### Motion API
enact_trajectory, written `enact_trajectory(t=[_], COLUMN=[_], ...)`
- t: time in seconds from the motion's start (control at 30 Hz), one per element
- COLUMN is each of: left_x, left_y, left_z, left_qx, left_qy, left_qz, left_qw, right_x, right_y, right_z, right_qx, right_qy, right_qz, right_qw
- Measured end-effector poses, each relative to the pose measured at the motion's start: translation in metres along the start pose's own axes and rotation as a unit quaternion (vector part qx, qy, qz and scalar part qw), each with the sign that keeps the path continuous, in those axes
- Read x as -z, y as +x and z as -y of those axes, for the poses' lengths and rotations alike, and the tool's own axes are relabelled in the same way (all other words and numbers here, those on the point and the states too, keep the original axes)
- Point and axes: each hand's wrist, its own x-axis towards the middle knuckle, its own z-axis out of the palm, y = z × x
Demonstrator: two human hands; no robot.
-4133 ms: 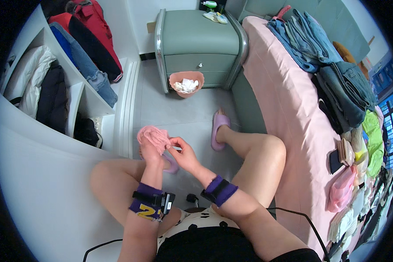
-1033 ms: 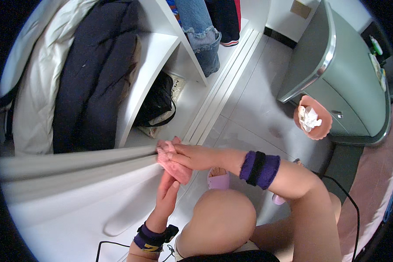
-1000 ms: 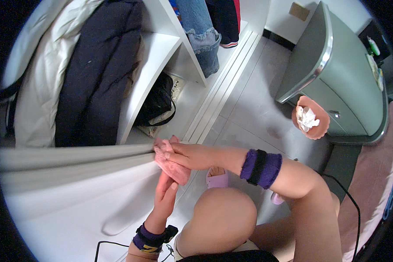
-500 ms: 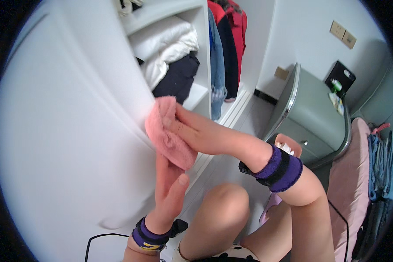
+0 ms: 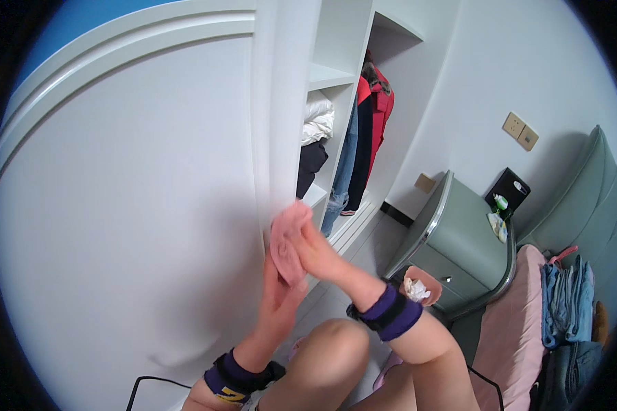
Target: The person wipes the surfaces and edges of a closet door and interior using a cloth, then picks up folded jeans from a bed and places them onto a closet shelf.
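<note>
A fluffy pink cloth [image 5: 286, 248] is bunched up between my two hands, close to the edge of the white sliding door [image 5: 151, 178]. My right hand [image 5: 317, 255] grips it from the right, fingers pressed into its upper part. From below, my left hand [image 5: 279, 301] reaches up against the cloth, with its fingers mostly hidden behind it. Both wrists wear purple and black bands. Past the door edge, the open wardrobe [image 5: 339, 81] has white and dark folded fabric on a shelf. Several jackets [image 5: 367, 130] hang beside it.
To the right stand a grey-green bedside cabinet [image 5: 469, 236] and a pink bin [image 5: 428, 279] with white tissue inside. Folded jeans [image 5: 567, 298] lie on the pink-covered bed [image 5: 511, 329]. My bent knee [image 5: 332, 349] is just below my hands. Black cables run beside both arms.
The view has shifted, showing more of the door's upper part and less of the shelf. My hands keep the pink cloth at the door edge, with the left hand now closer against it.
</note>
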Motion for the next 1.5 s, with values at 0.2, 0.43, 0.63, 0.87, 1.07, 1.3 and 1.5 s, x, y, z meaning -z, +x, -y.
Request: enact_trajectory(t=[0.2,0.43,0.63,0.87,1.07,1.3,1.5], left_x=[0.003,-0.011,-0.022,0.000,0.011,-0.009,0.012], left_y=[-0.028,0.033,0.040,-0.033,-0.032,0.015,-0.010], left_z=[0.023,-0.042,-0.057,0.008,-0.006,-0.044,0.002], left_qx=[0.071,-0.019,-0.086,0.065,0.103,-0.027,0.029], left_qy=[-0.010,-0.035,-0.026,-0.023,-0.020,0.009,0.152], left_qz=[-0.043,0.021,0.019,-0.037,-0.020,0.036,0.030], left_qw=[0.997,0.999,0.996,0.997,0.994,0.999,0.988], right_x=[-0.006,0.006,0.003,-0.012,-0.023,0.009,0.014], right_y=[-0.020,0.029,0.036,-0.022,-0.020,0.032,0.030], right_z=[-0.046,0.060,0.070,-0.064,-0.016,0.066,-0.002], right_qx=[-0.037,0.103,0.184,0.054,-0.080,0.116,0.104], right_qy=[0.004,-0.009,-0.010,-0.038,0.015,-0.015,-0.006], right_qz=[0.026,-0.058,-0.082,-0.039,-0.049,-0.031,0.041], right_qw=[0.999,0.993,0.979,0.997,0.996,0.993,0.994])
